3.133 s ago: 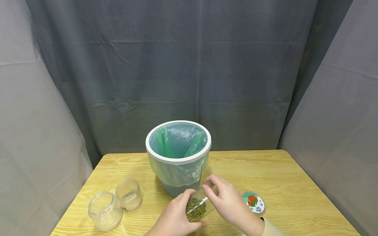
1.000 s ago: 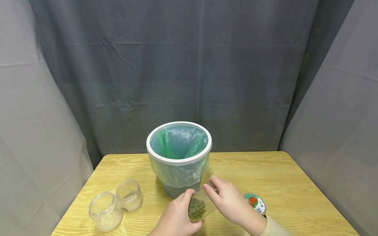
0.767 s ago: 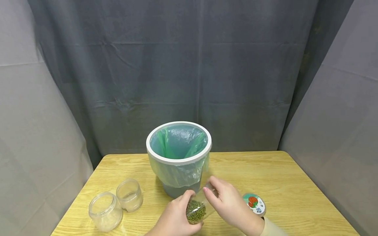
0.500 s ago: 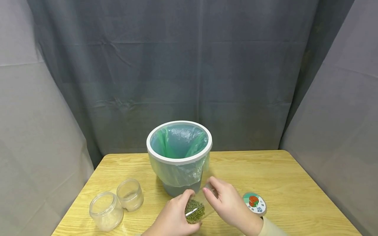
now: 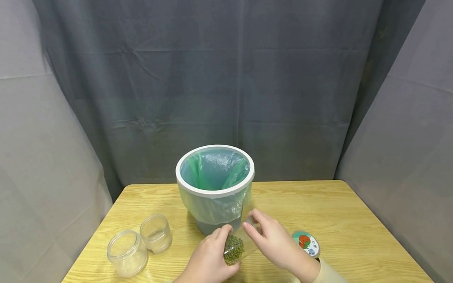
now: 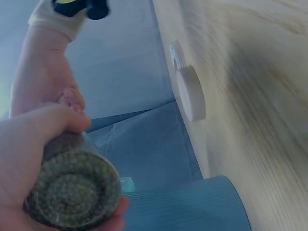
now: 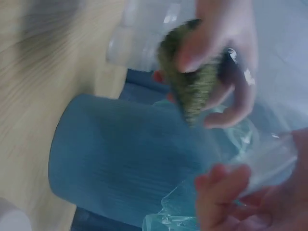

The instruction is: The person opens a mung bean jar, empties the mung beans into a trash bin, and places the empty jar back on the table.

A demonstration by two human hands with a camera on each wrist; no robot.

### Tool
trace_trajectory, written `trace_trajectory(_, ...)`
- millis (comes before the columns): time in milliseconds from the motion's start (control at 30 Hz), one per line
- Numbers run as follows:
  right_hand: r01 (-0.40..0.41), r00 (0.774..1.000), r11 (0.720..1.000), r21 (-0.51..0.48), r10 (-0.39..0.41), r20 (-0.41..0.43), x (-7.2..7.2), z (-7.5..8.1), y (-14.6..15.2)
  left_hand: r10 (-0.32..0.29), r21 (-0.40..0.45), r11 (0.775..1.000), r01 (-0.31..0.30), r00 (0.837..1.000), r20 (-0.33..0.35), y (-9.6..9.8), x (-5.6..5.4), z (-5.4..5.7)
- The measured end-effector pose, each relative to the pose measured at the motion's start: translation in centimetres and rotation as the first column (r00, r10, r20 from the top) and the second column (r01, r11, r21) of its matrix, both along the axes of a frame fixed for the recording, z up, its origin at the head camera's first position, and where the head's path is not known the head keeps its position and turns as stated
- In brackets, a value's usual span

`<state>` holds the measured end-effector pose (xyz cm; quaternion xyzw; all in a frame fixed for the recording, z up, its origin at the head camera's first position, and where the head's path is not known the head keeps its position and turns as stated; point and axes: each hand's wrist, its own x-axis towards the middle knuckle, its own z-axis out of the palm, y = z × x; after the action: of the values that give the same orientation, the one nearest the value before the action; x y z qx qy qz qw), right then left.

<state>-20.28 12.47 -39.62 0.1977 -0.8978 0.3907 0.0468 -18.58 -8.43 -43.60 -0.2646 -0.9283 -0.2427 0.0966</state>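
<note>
A clear jar (image 5: 247,244) of green mung beans (image 5: 233,249) is held tilted in front of the bin, its base toward the lower left. My left hand (image 5: 211,257) grips the bean-filled base end, thumb and fingers wrapped round it. At the upper right, my right hand (image 5: 274,243) has its fingers curled over the jar's other end and hides much of it. The left wrist view shows the jar's round base (image 6: 74,190), with beans pressed against it. In the right wrist view, the beans (image 7: 190,72) lie heaped on a slant beside my left fingers.
A bin (image 5: 221,210) with a white rim and green liner stands just behind my hands. Two open clear jars (image 5: 126,255) (image 5: 155,234) stand at left. A printed lid (image 5: 306,243) lies beside my right forearm; a white lid (image 6: 191,94) shows in the left wrist view.
The beans have shifted inside the tilted jar, and its angle has wavered slightly. My right wrist has rocked a little, while both hands keep their hold in nearly the same place.
</note>
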Motion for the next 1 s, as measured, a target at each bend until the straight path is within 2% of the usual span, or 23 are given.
trace_trajectory(100,-0.006,0.994,1.0,-0.008,0.007,0.107,-0.1,0.6,0.3,0.017,-0.063,0.998,-0.023,0.996,-0.089,0.2,0.1,-0.1)
trace_trajectory(167,-0.021,0.984,0.999,-0.024,0.025,0.178,0.0,0.8,0.5,0.022,-0.102,0.994,-0.038,0.987,-0.159,0.3,0.3,-0.2)
trace_trajectory(267,-0.049,0.966,0.998,-0.05,0.06,0.251,0.1,0.9,0.6,0.028,-0.141,0.988,-0.066,0.966,-0.256,0.5,0.4,-0.5)
trace_trajectory(367,-0.055,0.96,0.997,-0.049,0.066,0.271,0.0,0.7,0.6,0.035,-0.151,0.985,-0.083,0.954,-0.297,0.6,0.4,-0.7)
trace_trajectory(467,-0.025,0.973,1.0,0.001,0.024,0.228,0.0,0.5,0.4,0.037,-0.125,0.989,-0.073,0.964,-0.264,0.6,0.3,-0.9)
trace_trajectory(567,0.021,0.99,0.998,0.056,-0.029,0.141,-0.1,0.2,0.1,0.029,-0.085,0.995,-0.048,0.977,-0.211,0.5,0.3,-0.8)
trace_trajectory(667,0.05,0.996,0.996,0.072,-0.055,0.068,-0.2,0.0,-0.1,0.015,-0.06,0.998,-0.026,0.984,-0.178,0.4,0.2,-0.8)
trace_trajectory(900,-0.004,1.0,0.999,0.052,0.004,-0.003,0.1,-0.1,-0.1,-0.062,0.048,0.997,0.064,0.997,-0.041,-0.2,-0.1,-0.6)
trace_trajectory(1000,-0.013,1.0,0.999,0.049,0.013,-0.014,0.2,-0.1,-0.2,-0.08,0.068,0.994,0.082,0.996,-0.028,-0.4,-0.2,-0.4)
